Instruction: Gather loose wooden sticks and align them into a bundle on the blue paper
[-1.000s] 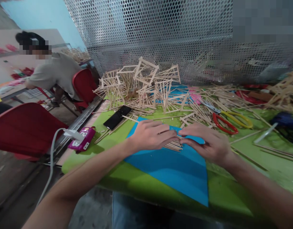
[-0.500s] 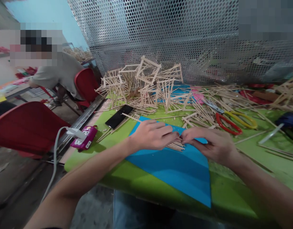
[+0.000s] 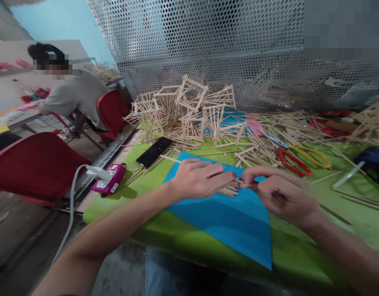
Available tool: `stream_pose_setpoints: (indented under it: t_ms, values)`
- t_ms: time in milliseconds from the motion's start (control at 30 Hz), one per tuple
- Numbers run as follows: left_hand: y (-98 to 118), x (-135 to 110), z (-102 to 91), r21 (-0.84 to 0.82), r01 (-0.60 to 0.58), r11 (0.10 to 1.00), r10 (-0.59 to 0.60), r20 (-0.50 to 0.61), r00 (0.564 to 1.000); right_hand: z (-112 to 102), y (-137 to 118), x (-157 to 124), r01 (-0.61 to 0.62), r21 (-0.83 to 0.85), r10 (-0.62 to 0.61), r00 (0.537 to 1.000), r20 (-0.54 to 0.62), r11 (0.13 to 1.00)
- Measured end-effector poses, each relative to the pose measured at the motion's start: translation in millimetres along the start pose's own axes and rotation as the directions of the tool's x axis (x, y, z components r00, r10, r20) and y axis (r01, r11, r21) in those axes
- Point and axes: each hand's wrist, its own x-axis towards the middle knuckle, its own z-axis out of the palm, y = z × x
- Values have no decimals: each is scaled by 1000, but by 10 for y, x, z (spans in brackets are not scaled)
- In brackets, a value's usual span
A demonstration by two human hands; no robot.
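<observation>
A blue sheet (image 3: pixel 226 218) lies on the green table top (image 3: pixel 140 193) in front of me. On it rests a small bundle of thin wooden sticks (image 3: pixel 229 190). My left hand (image 3: pixel 198 179) lies over the sticks' left end with its fingers pressed down on them. My right hand (image 3: pixel 282 193) is curled, its thumb and fingers pinching a stick at the bundle's right end. The two hands' fingertips nearly touch.
A heap of glued stick frames (image 3: pixel 189 109) and loose sticks fills the table's far side before a perforated metal screen (image 3: pixel 208 45). A black phone (image 3: pixel 154 151), a pink power strip (image 3: pixel 111 179) and red and yellow scissors (image 3: pixel 296 160) lie nearby. Another person (image 3: pixel 75 96) sits at left near red chairs (image 3: pixel 32 166).
My right hand has curled tighter and drawn slightly back toward me while pinching the stick. The left hand has stayed on the bundle.
</observation>
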Motion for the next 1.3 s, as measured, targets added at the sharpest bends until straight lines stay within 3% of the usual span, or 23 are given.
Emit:
stream_pose_setpoints:
  t_ms: [133,233,433,567,733,833,933,1067,1167,1300]
  values:
    - [86,17,-10,-56,76,996,-77,-22,997,18,-37,-83,-8,4,8,997,-80,1000]
    - [61,18,-26,-72,135,988,-135,-5,991,26,-15,-126,-77,76,87,987,-135,994]
    - [-21,4,22,-71,148,986,-147,23,989,46,63,-107,-80,103,90,991,-96,992]
    - [-27,2,78,-99,41,994,-45,-44,998,83,128,-96,-215,0,211,960,-186,977]
    - [-33,21,94,-213,-225,951,229,-7,973,120,306,-35,-416,-63,385,881,-275,907]
    - [-3,12,117,-338,-333,880,376,70,924,148,398,-5,-413,-19,399,890,-221,911]
    - [65,8,148,-482,-356,801,465,125,877,184,395,-17,-364,-49,358,929,-93,930]
    - [180,33,125,-635,-299,713,500,162,851,240,314,-59,-227,-146,247,960,131,963]
    - [232,47,52,-757,-156,634,476,224,850,266,317,-70,-133,-168,169,960,221,977]
    - [212,52,-44,-891,97,444,308,253,917,240,424,-65,-78,-139,108,968,225,987]
